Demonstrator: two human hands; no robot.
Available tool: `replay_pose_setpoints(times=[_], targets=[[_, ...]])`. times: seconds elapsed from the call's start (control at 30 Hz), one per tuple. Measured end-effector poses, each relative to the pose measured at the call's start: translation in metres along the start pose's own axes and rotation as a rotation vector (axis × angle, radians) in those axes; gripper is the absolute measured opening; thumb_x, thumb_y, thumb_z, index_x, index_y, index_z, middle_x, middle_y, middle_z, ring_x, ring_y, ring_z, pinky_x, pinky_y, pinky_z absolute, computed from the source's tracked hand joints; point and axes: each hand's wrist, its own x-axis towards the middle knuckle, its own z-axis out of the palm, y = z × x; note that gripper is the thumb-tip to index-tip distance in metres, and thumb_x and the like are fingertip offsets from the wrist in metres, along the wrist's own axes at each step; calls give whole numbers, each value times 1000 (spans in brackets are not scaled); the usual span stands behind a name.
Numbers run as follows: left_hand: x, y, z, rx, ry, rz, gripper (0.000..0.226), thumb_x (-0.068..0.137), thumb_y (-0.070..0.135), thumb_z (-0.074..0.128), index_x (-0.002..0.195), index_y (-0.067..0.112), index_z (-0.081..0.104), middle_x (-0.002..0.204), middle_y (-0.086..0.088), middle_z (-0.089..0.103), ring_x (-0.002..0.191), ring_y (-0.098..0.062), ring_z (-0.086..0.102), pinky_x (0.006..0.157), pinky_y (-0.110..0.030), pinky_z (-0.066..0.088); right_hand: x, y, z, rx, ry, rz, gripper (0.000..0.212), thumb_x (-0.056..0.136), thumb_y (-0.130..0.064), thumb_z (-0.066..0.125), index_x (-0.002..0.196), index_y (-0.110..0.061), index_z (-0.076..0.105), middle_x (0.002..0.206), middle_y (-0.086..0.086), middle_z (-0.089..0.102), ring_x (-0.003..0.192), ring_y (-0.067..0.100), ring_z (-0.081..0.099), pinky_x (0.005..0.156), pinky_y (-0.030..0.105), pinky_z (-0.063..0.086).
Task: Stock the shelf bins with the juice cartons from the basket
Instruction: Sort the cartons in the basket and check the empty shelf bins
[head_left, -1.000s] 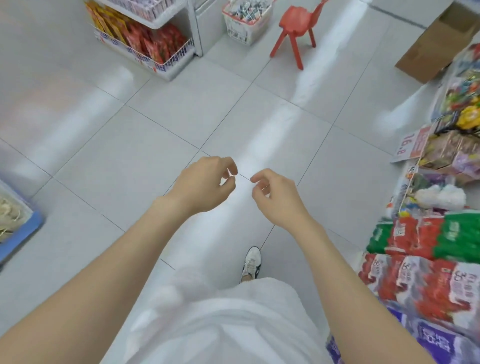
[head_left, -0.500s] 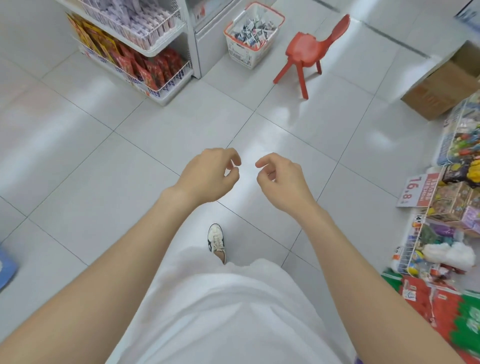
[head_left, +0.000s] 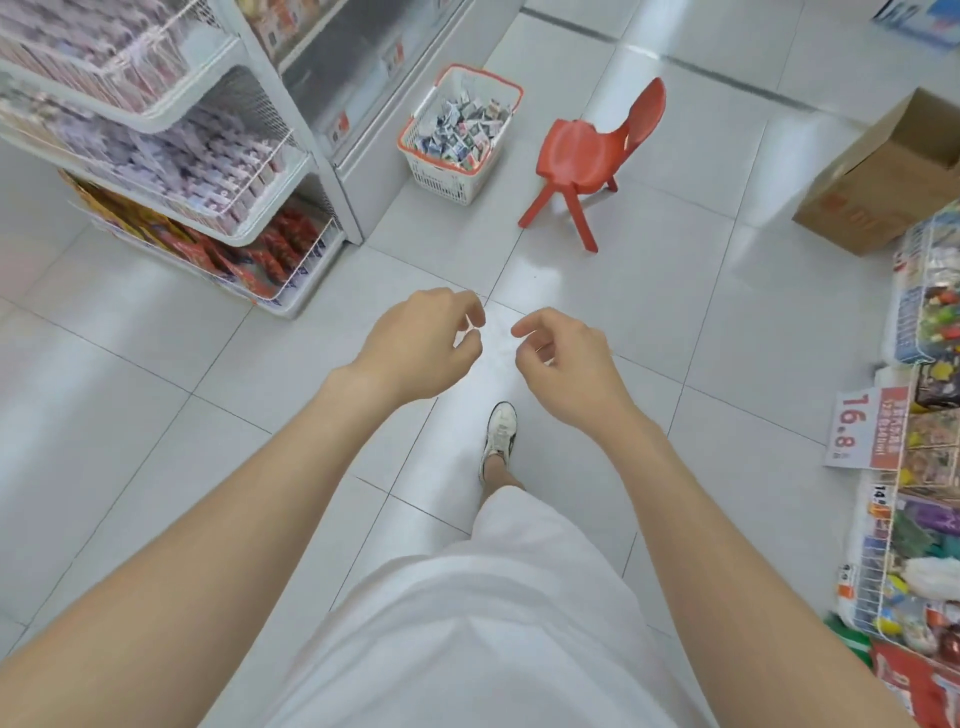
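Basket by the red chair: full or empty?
Full: the basket is heaped with small cartons nearly to its rim.

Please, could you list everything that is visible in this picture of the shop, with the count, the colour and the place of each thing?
basket: one, white with red rim, top centre
juice cartons: many, blue and white, inside the basket
chair: one, red, right of the basket
shelf unit: one, white, top left
cardboard box: one, brown, top right
price sign: one, red and white, right edge
wire rack: one, white, lower right
shoe: one, white, centre
left grip: one, bare, loosely curled, holds nothing visible
right grip: one, bare, loosely curled, holds nothing
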Motion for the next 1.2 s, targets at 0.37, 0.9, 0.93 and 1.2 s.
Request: replay_pose_setpoints(times=[0.37, 0.9, 0.93, 1.2], targets=[[231, -59, -102, -23, 62, -108, 24, 97, 36, 53, 116, 30, 66, 110, 7, 68, 95, -18, 65, 85, -44, 56, 277, -63, -55, -41, -119, -33, 25, 94, -18, 55, 114, -25, 68, 87, -11, 69, 76, 7, 68, 60, 20, 54], [591, -237, -253, -127, 58, -95, 22, 95, 30, 54, 111, 28, 69, 102, 11, 69, 87, -16, 63, 83, -43, 57, 685, -190, -70, -198, -73, -27, 22, 93, -14, 57, 111, -21, 69, 87, -2, 74, 76, 14, 69, 71, 29, 52], [613, -240, -262, -118, 35, -78, 24, 95, 31, 53, 112, 28, 69, 103, 10, 69, 88, -17, 64, 82, -43, 57, 704, -194, -76, -193, -53, -19, 22, 92, -14, 57, 109, -21, 69, 87, -3, 74, 75, 13, 69, 73, 31, 54], [779, -253, -299, -122, -39, -20, 24, 93, 33, 52, 111, 29, 68, 104, 8, 71, 90, -20, 63, 83, -43, 56, 846, -200, -120, -158, 35, 27, 23, 91, -16, 57, 109, -22, 70, 79, -8, 71, 69, 7, 65, 72, 30, 53]])
